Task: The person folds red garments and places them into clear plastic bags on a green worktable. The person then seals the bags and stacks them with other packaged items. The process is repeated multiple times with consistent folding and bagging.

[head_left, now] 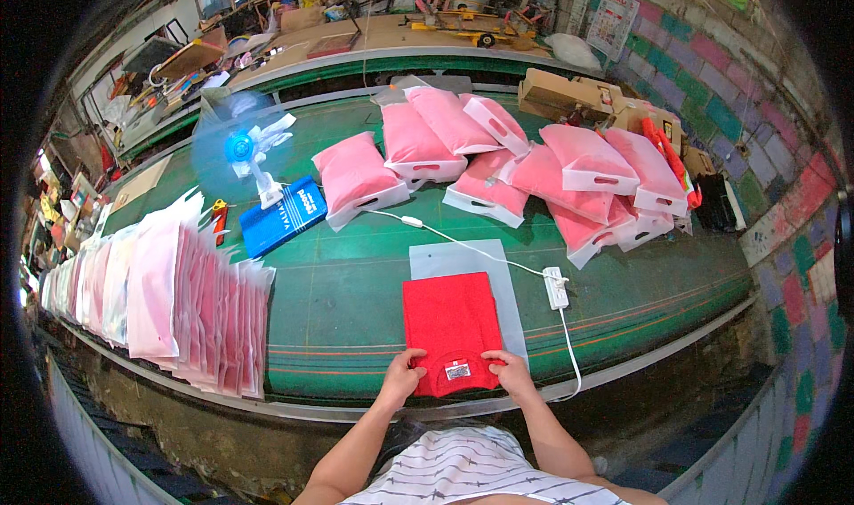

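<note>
A folded red T-shirt [452, 318] lies at the table's near edge, its collar and inner label toward me. Beneath it, a frosted plastic bag [511, 314] shows past the shirt's far and right sides. My left hand [405, 375] is closed on the shirt's near left edge, thumb on top. At the near right edge, my right hand [511, 373] pinches the fabric the same way. Fingers under the cloth are hidden.
Pink-filled bags with handle holes [360, 176] are heaped across the green table [338, 314]. Packed bags [191, 300] stand in a row at left. A small blue fan [240, 146], a blue record book [283, 218] and a corded white power strip [555, 288] lie beyond the shirt.
</note>
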A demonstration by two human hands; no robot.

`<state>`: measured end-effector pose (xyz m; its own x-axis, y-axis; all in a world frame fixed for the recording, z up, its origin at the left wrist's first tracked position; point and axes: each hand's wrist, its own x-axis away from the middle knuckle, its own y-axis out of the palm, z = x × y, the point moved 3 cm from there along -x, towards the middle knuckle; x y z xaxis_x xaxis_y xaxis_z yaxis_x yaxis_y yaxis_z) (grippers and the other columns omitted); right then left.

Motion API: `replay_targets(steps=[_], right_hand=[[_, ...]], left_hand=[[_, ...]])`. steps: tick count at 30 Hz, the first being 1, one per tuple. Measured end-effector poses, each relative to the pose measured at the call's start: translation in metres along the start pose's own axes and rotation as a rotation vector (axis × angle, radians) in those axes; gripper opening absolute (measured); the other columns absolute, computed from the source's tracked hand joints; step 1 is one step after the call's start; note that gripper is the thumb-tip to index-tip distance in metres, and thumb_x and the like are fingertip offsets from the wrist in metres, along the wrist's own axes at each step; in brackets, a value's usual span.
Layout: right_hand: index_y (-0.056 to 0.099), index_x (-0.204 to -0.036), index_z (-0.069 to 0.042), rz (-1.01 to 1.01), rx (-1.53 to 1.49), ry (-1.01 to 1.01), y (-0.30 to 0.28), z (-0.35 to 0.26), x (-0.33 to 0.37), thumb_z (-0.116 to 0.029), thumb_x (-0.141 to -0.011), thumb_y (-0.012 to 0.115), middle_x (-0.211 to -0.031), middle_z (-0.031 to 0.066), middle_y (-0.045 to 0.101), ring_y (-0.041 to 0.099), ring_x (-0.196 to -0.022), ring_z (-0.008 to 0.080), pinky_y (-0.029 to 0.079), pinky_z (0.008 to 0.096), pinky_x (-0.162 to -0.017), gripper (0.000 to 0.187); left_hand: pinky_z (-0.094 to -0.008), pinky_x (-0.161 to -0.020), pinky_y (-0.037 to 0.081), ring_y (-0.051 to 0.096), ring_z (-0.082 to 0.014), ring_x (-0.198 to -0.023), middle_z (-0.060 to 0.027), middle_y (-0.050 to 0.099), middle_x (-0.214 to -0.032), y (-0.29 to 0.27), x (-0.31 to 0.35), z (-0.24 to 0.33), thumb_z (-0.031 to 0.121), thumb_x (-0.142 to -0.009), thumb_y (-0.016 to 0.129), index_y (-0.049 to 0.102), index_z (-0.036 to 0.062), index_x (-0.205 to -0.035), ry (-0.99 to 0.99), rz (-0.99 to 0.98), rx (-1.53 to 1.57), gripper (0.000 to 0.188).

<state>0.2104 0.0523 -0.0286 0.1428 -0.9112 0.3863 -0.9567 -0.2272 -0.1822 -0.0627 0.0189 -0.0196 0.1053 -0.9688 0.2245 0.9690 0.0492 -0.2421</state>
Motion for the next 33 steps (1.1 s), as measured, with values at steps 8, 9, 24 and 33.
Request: replay_targets(steps=[8,9,24,33], right_hand=[[0.069,-0.122,-0.005,0.151,0.631,-0.315,0.016,-0.053,0.017,-0.008,-0.091,0.057,-0.113,0.0219,0.07,0.067,-0.105,0.0385,0.053,0.0427,-0.091,0.033],[0.068,-0.125,-0.007,0.108,0.651,-0.356,0.021,-0.058,0.02,-0.012,-0.09,0.058,-0.11,0.0229,0.069,0.068,-0.102,0.0401,0.054,0.0454,-0.09,0.036],[0.054,-0.131,0.007,0.014,1.089,-0.275,0.071,-0.094,0.048,-0.024,-0.08,0.073,-0.129,0.0331,0.053,0.073,-0.082,0.0414,0.06,0.0527,-0.071,0.062],[0.066,-0.126,-0.004,0.238,0.825,-0.469,0.03,-0.075,0.035,-0.014,-0.079,0.069,-0.12,0.0267,0.064,0.07,-0.086,0.0435,0.058,0.05,-0.077,0.048]], left_hand=[[-0.0338,-0.086,0.052,0.067,-0.0241,-0.095,-0.0153,0.072,-0.101,0.025,-0.014,0.028,0.006,-0.083,0.068,0.07,0.0008,-0.115,-0.107,-0.152,0.018,0.033],[-0.0344,-0.087,0.052,0.068,-0.0248,-0.097,-0.0174,0.073,-0.103,0.03,-0.015,0.032,0.007,-0.083,0.068,0.07,0.0005,-0.114,-0.085,-0.17,0.0,0.032],[-0.0314,-0.074,0.055,0.068,-0.0178,-0.083,-0.0165,0.073,-0.096,0.041,-0.014,0.059,0.008,-0.091,0.069,0.066,-0.0051,-0.126,-0.047,-0.25,-0.066,0.037],[-0.0406,-0.072,0.058,0.07,-0.0266,-0.084,-0.0167,0.069,-0.109,0.024,-0.011,0.053,0.008,-0.097,0.062,0.064,0.0055,-0.115,-0.014,-0.123,0.15,0.019]])
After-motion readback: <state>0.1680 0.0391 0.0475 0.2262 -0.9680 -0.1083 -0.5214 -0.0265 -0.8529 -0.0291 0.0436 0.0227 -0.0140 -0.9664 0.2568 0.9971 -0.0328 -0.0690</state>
